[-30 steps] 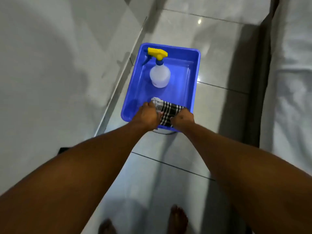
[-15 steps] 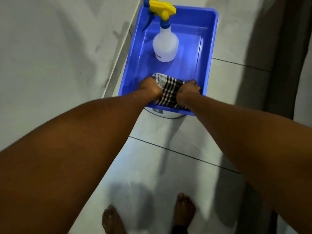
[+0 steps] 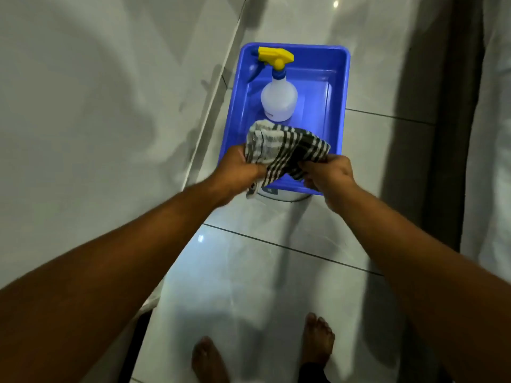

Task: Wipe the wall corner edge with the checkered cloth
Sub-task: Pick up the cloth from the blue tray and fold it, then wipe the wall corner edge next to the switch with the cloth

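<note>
The black-and-white checkered cloth [image 3: 284, 149] is bunched and lifted above the near end of a blue plastic tub [image 3: 341, 106]. My left hand [image 3: 240, 168] grips its left side and my right hand [image 3: 330, 174] grips its right side. A loose corner of the cloth hangs below my left hand. The grey wall [image 3: 96, 106] fills the left side, and its bottom edge [image 3: 210, 117] meets the floor just left of the tub.
A clear spray bottle [image 3: 279, 100] with a yellow and blue trigger stands in the tub's far half. The tub rests on a round white base [image 3: 282, 195]. Glossy floor tiles [image 3: 249, 286] lie below, my bare feet [image 3: 318, 338] near the bottom. A white-covered bed [image 3: 495, 161] lines the right.
Both hands have raised the cloth out of the tub's near end and drawn it toward me; it was lying low in the tub before. The bottle has stayed in place.
</note>
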